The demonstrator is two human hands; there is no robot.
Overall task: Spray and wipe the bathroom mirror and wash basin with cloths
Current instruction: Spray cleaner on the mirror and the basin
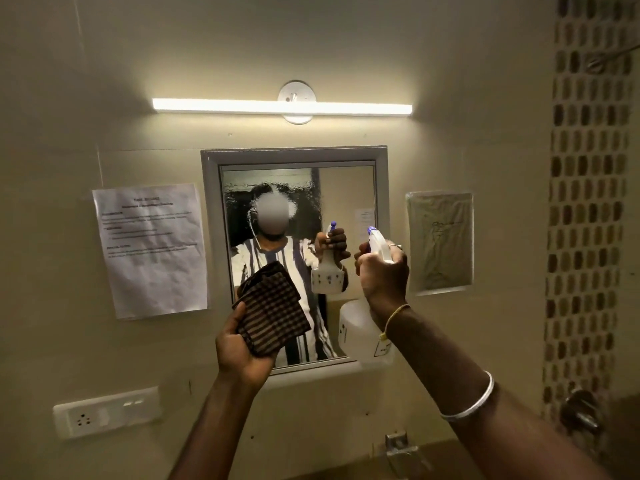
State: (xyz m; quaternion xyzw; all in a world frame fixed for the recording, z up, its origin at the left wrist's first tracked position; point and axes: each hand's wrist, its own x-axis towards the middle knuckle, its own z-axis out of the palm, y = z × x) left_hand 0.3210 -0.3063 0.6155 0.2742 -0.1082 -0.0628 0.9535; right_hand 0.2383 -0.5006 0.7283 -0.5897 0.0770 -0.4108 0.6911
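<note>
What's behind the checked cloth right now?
Behind the checked cloth, held up in the left hand, is the mirror's lower left glass. That patch is covered, so whether it is wet or streaked cannot be seen.

The mirror (298,237) hangs on the wall straight ahead of me, under the tube light (282,106). A printed sheet (150,249) is stuck to the wall left of it, a sleeved sheet (440,241) to the right. My left hand (242,344) holds the folded cloth (272,308) before the lower glass; my right hand (382,271) holds the spray bottle (363,327) before the right edge (nozzle toward the glass). The switchboard (106,411) sits lower left, the tap (401,448) below.
</note>
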